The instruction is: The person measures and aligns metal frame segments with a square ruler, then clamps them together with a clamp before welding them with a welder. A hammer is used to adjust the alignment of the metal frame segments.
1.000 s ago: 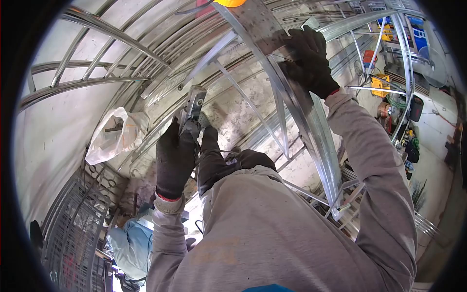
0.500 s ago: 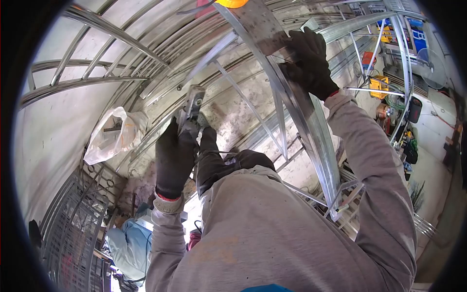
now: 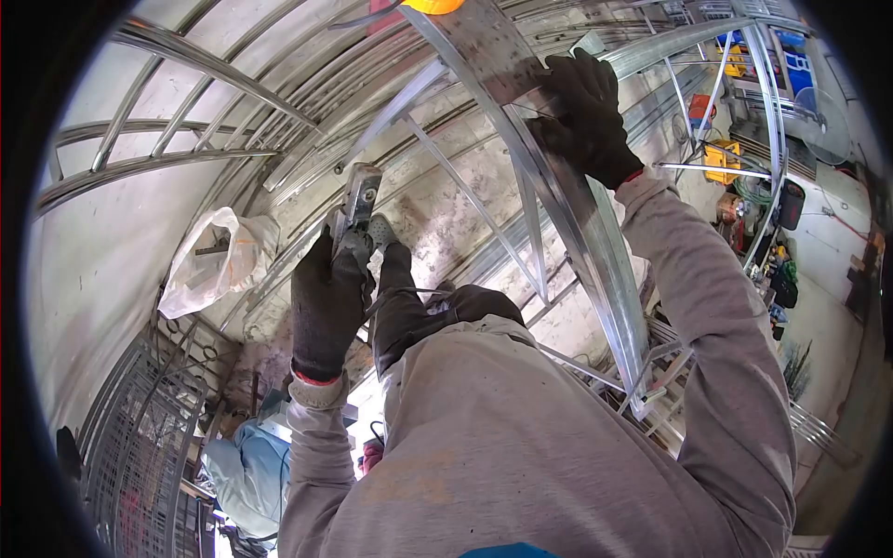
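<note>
My left hand [image 3: 327,302], in a dark glove, is closed round a grey metal tool [image 3: 363,193] with a round fitting near its end; I cannot tell its exact kind. A grey clog-like shoe [image 3: 379,231] shows just beside the tool, above my bent dark-trousered leg [image 3: 398,279]. My right hand [image 3: 586,116], gloved too, rests with fingers spread over the far edge of a long steel beam [image 3: 591,232]. That beam slants from the top middle to the lower right, with dark stains on its upper face. Thin metal struts [image 3: 479,200] stand below it.
Curved metal railings [image 3: 200,153] lie at the upper left, with a white plastic bag [image 3: 219,265] beneath. Wire grating [image 3: 139,437] leans at the lower left, near a person in light blue clothing [image 3: 246,474]. Yellow crates [image 3: 721,163] and tools stand at the right.
My left hand and the grey tool have shifted slightly left. My right hand stays on the beam, its fingers a little more spread.
</note>
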Demonstrator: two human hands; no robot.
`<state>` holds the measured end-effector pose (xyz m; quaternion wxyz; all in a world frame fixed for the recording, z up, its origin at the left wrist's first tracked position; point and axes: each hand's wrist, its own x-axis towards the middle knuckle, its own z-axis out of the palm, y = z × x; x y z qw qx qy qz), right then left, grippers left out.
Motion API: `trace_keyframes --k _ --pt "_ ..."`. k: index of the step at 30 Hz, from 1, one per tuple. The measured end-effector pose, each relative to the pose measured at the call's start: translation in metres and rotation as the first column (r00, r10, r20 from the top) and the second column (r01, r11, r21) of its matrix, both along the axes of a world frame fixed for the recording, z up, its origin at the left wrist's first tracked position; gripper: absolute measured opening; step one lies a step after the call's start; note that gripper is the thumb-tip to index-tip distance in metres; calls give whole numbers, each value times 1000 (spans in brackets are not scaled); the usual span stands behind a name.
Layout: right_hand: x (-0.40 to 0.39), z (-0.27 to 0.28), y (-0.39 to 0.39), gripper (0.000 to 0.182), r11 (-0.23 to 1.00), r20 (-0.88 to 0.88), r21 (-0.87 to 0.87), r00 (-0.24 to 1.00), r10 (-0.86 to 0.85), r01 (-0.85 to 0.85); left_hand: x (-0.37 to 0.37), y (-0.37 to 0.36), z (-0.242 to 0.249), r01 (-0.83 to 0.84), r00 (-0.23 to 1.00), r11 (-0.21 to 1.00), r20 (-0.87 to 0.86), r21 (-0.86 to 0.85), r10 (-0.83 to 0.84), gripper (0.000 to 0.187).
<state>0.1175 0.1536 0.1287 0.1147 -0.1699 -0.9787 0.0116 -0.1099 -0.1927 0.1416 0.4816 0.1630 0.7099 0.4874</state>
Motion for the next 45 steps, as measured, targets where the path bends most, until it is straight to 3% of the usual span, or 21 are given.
trace_keyframes --k 2,11,21,27,29,33,35,39,41,45 --pt "2 0 0 65 1000 -7 4 1000 10 -10 -3 0 -1 65 998 998 17 7 -65 47" --pt "5 -2 1 61 997 1 -66 999 -35 35 -11 0 -8 54 982 997 183 -56 -43 57" --pt "6 -3 3 63 999 12 -41 1000 -14 15 -13 -3 -17 99 984 995 145 30 -102 65" --pt "5 -6 5 63 1000 23 -28 1000 -12 13 -23 -4 -28 152 954 988 258 13 -150 64" --pt "5 -6 6 63 999 18 -31 1000 -14 14 -27 -2 -32 96 910 995 404 11 -93 64" --pt "3 -4 3 63 999 18 -27 1000 -16 16 -31 1 -34 115 896 992 438 -54 -80 62" --pt "2 -3 3 63 999 22 -23 1000 -22 22 -31 1 -36 102 805 989 593 -105 -20 66" --pt "2 -3 4 64 1000 -21 2 1000 15 -15 -21 -1 -35 99 878 988 479 -118 -31 66" --pt "3 -3 2 63 1000 -17 -21 1000 1 -1 -15 -1 -32 113 970 991 222 -67 -95 57" --pt "0 0 -1 63 997 41 -55 998 -48 51 -1 -7 -41 48 998 996 26 80 -50 56"
